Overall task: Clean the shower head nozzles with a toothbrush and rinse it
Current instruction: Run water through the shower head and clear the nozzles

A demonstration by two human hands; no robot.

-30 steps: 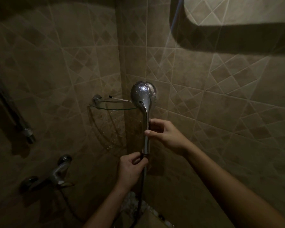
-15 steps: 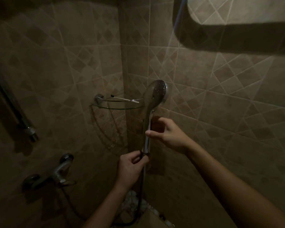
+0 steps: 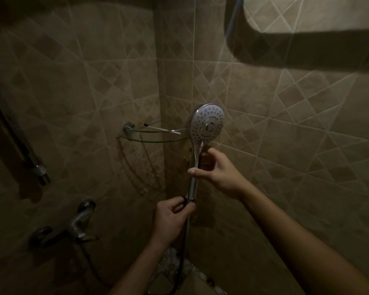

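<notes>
While we hold the round chrome shower head (image 3: 207, 124) upright in the tiled corner, nozzles facing us, right hand (image 3: 218, 174) pinching its handle, left hand (image 3: 170, 218) closed around the dark hose (image 3: 184, 241) joint below.

Dim corner of brown diamond-patterned wall tiles (image 3: 77, 86), a glass corner shelf (image 3: 151, 139), a chrome mixer tap (image 3: 73, 226) low on the left.

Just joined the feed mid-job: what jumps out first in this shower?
The shower head stands out, nozzle face turned to the camera, held upright in the tiled corner. The right hand pinches its handle; the left hand holds the hose joint below. Behind, a toothbrush lies on the glass shelf, and the tap sits lower left.
</notes>
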